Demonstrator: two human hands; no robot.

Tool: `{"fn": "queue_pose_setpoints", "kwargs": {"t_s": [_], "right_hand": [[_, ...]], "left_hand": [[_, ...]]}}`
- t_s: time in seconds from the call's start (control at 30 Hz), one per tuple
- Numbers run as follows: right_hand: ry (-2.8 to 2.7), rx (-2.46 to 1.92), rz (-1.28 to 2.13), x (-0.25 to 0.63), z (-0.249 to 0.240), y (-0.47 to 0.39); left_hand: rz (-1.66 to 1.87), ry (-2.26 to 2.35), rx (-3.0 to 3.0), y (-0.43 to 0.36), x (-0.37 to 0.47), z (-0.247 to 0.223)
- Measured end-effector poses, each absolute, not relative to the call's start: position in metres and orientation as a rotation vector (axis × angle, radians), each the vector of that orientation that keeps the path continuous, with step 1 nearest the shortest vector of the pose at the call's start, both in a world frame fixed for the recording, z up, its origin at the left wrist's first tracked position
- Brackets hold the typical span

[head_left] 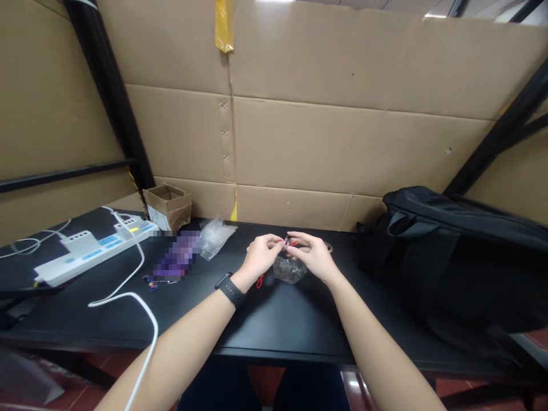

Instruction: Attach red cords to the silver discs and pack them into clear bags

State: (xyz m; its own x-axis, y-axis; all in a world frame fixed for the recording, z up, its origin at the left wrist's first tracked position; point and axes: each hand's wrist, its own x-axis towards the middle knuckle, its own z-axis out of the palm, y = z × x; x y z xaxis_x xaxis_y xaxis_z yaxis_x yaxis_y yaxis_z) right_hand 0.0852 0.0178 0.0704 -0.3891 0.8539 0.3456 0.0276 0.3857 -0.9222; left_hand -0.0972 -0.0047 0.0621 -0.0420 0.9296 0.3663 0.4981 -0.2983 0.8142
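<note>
Over the middle of the black table, my left hand [261, 255] and my right hand [317, 257] meet, fingers pinched together. Between their fingertips is a small dark, shiny round piece [286, 244] with red cord showing beside it; its exact kind is too small to make out. A red cord end [260, 281] hangs below my left hand, which has a dark watch [231, 290] on its wrist. Just under the hands lies a crumpled clear plastic bag [290, 272]. Behind my right hand, part of a brownish curved thing [329, 247] shows.
At left lie a white power strip [96, 251] with chargers and a white cable [143, 260], which crosses my left forearm. A blurred purple item [177, 254], another plastic bag [216, 237] and an open cardboard box [169, 205] stand nearby. A black bag [454, 257] fills the right side.
</note>
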Motion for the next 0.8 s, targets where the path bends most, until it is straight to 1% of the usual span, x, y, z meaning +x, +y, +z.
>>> {"fn": "queue_pose_setpoints", "kwargs": {"t_s": [0.23,0.4,0.47,0.53,0.63,0.7,0.8], "right_hand": [[-1.766,-0.793,1.073,0.08,0.065,0.015],[-1.819,-0.926,0.882,0.084,0.067,0.017],[-1.848,-1.019,0.761,0.091,0.069,0.02],[-1.893,-1.097,0.644,0.099,0.071,0.024],[-2.025,-1.162,0.539,0.113,0.073,0.029],[-2.144,-1.179,0.512,0.121,0.074,0.03],[-2.28,-1.19,0.477,0.129,0.074,0.03]], "left_hand": [[1.28,1.553,1.809,-0.004,-0.099,0.064],[1.233,1.441,1.954,-0.017,-0.097,0.079],[1.139,1.474,2.074,-0.023,-0.097,0.084],[0.948,1.435,2.238,-0.029,-0.096,0.086],[0.65,1.144,2.482,-0.034,-0.096,0.084],[0.567,1.057,2.593,-0.034,-0.096,0.08],[0.519,1.188,2.705,-0.033,-0.097,0.074]]}}
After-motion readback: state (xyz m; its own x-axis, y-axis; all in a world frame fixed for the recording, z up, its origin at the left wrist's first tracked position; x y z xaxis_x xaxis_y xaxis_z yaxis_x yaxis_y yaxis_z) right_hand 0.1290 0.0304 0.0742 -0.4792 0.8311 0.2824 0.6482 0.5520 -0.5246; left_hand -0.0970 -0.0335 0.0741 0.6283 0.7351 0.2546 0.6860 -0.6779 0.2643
